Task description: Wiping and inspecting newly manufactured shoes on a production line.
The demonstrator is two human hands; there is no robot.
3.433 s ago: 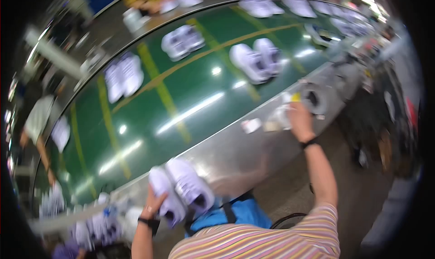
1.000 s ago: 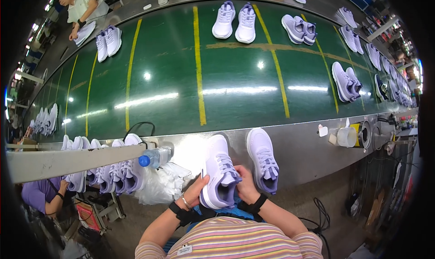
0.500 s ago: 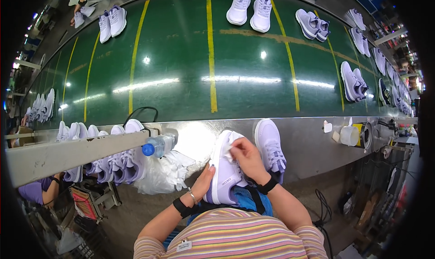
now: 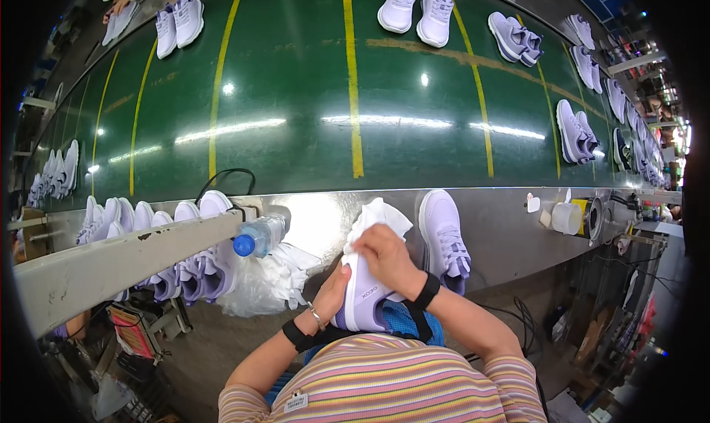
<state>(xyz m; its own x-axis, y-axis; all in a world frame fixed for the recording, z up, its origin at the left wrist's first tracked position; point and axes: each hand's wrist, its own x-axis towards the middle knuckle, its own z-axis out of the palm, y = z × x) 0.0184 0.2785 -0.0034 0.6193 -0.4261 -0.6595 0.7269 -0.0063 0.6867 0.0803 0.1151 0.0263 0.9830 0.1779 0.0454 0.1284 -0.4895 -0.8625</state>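
A lavender sneaker (image 4: 367,305) with a white sole is tilted on its side in front of me, its heel near my lap. My left hand (image 4: 330,296) grips it by the sole, thumb along the edge. The fingers of my right hand (image 4: 386,256) are pinched on a crumpled white cloth (image 4: 379,217), which lies over the toe and hides it. Just to the right, a second lavender sneaker (image 4: 442,234) rests on the metal ledge, toe pointing away, apart from both hands.
Beyond the metal ledge (image 4: 495,216) runs a green belt (image 4: 281,90) with yellow lines and pairs of sneakers. To the left are a blue-capped bottle (image 4: 259,237), a plastic bag of white tissue (image 4: 270,282), a metal bar (image 4: 140,256) and a row of sneakers (image 4: 188,271). A white cup (image 4: 566,218) stands right.
My right hand has shifted slightly left and down over the sneaker. The white cloth now spreads wider and covers the toe. My left hand keeps its hold.
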